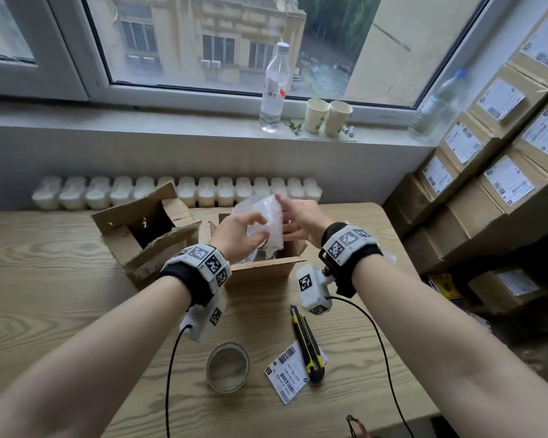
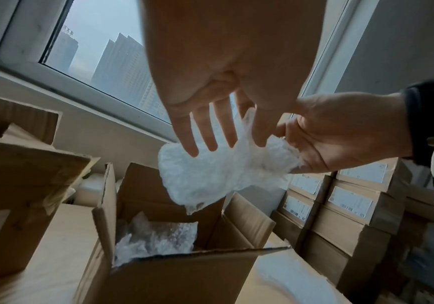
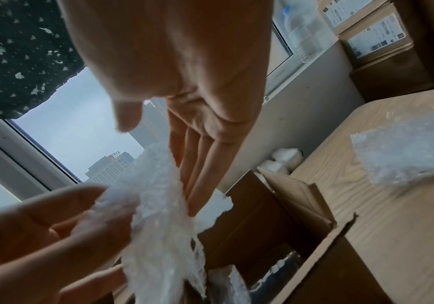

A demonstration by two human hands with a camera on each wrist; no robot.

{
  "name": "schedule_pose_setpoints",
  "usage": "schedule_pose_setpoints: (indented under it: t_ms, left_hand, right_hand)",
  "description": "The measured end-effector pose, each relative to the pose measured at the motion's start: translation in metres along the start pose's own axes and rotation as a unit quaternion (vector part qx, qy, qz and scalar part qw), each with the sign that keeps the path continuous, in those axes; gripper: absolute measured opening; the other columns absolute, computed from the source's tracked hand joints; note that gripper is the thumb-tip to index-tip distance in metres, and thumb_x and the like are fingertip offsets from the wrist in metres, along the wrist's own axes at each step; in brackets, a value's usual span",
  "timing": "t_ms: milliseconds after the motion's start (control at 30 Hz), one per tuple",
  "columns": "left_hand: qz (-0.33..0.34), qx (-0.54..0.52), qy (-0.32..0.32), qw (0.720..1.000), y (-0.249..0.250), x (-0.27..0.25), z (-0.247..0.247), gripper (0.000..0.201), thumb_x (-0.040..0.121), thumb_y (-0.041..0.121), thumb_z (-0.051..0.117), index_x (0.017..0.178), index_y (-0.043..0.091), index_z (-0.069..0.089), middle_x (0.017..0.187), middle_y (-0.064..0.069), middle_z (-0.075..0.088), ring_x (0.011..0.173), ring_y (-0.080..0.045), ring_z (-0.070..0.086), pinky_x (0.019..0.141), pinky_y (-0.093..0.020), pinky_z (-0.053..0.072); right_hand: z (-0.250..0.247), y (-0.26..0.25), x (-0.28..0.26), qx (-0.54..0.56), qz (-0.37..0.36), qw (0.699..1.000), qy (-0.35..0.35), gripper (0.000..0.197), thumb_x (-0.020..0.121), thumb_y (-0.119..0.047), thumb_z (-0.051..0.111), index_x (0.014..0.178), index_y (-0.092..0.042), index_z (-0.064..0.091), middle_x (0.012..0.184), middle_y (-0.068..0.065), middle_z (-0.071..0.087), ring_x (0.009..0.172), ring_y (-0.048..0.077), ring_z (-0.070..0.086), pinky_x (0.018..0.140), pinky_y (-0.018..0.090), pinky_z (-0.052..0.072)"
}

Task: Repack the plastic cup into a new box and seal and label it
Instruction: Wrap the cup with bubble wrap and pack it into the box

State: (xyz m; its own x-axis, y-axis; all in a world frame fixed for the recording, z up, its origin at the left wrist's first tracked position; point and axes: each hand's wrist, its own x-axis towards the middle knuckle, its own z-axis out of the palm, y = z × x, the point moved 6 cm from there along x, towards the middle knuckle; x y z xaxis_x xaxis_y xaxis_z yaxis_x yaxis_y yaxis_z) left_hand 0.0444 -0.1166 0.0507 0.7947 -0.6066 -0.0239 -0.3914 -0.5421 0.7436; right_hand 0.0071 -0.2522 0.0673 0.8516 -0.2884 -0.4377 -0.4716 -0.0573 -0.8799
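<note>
A sheet of white bubble wrap (image 1: 271, 229) (image 2: 210, 174) (image 3: 158, 205) hangs above the open new cardboard box (image 1: 266, 267) (image 2: 184, 273) (image 3: 314, 257) in the middle of the table. My left hand (image 1: 244, 230) pinches the sheet's left side between thumb and fingers. My right hand (image 1: 301, 216) (image 3: 200, 164) lies against its right side with straight fingers, thumb held apart. More bubble wrap (image 2: 158, 236) lies inside the box. The plastic cup itself does not show plainly.
A torn old box (image 1: 146, 257) stands open to the left. Near me lie a tape roll (image 1: 227, 366), a yellow utility knife (image 1: 307, 343) and a shipping label (image 1: 285, 371). Another bubble wrap piece (image 3: 405, 156) lies at the right. Labelled cartons (image 1: 487, 191) are stacked beside the table.
</note>
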Motion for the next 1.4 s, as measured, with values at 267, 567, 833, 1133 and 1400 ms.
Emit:
schedule_pose_setpoints:
  t_ms: [267, 567, 833, 1133, 1400]
  left_hand:
    - [-0.018, -0.094, -0.08, 0.992, 0.001, -0.002, 0.033, 0.044, 0.083, 0.004, 0.057, 0.125, 0.018, 0.059, 0.145, 0.006, 0.041, 0.133, -0.011, 0.037, 0.104, -0.018, 0.025]
    - [-0.102, -0.032, 0.065, 0.992, -0.04, -0.01, 0.036, 0.025, 0.089, 0.009, 0.056, 0.111, 0.014, 0.064, 0.11, -0.003, 0.065, 0.104, -0.02, 0.059, 0.093, -0.031, 0.047]
    - [-0.148, 0.209, -0.01, 0.967, -0.07, -0.013, 0.053, 0.05, 0.084, 0.044, 0.061, 0.129, 0.024, 0.051, 0.149, -0.006, 0.034, 0.142, -0.023, 0.019, 0.118, -0.038, 0.004]
    - [-0.168, 0.194, -0.043, 0.966, -0.08, -0.013, 0.061, 0.062, 0.079, 0.049, 0.066, 0.133, 0.025, 0.046, 0.154, -0.007, 0.023, 0.145, -0.023, 0.006, 0.116, -0.047, 0.001]
    - [-0.193, 0.163, -0.031, 0.967, -0.087, -0.011, 0.059, 0.078, 0.074, 0.05, 0.071, 0.139, 0.021, 0.037, 0.156, -0.017, 0.002, 0.145, -0.027, -0.003, 0.118, -0.039, 0.001]
  right_hand:
    - [-0.015, 0.031, 0.01, -0.076, -0.034, 0.996, -0.021, 0.042, 0.084, -0.018, 0.069, 0.123, -0.014, 0.054, 0.111, 0.016, 0.064, 0.099, 0.031, 0.063, 0.055, 0.028, 0.049]
    - [-0.05, 0.044, 0.019, -0.178, -0.055, 0.976, 0.113, 0.033, 0.082, -0.01, 0.064, 0.114, -0.013, 0.055, 0.099, 0.002, 0.058, 0.09, 0.018, 0.057, 0.076, 0.028, 0.05]
    - [-0.033, 0.036, 0.019, -0.396, -0.144, 0.894, 0.154, 0.02, 0.08, -0.004, 0.057, 0.097, -0.015, 0.057, 0.102, 0.004, 0.054, 0.083, 0.02, 0.054, 0.073, 0.031, 0.049]
    - [0.011, 0.066, 0.028, -0.628, -0.189, 0.755, -0.016, 0.022, 0.089, 0.006, 0.043, 0.102, 0.002, 0.061, 0.114, 0.016, 0.045, 0.1, 0.031, 0.052, 0.07, 0.033, 0.039]
    - [0.019, 0.101, 0.051, -0.652, -0.035, 0.747, -0.126, 0.035, 0.094, -0.017, 0.038, 0.123, -0.003, 0.052, 0.129, 0.017, 0.043, 0.12, 0.034, 0.042, 0.099, 0.044, 0.04]
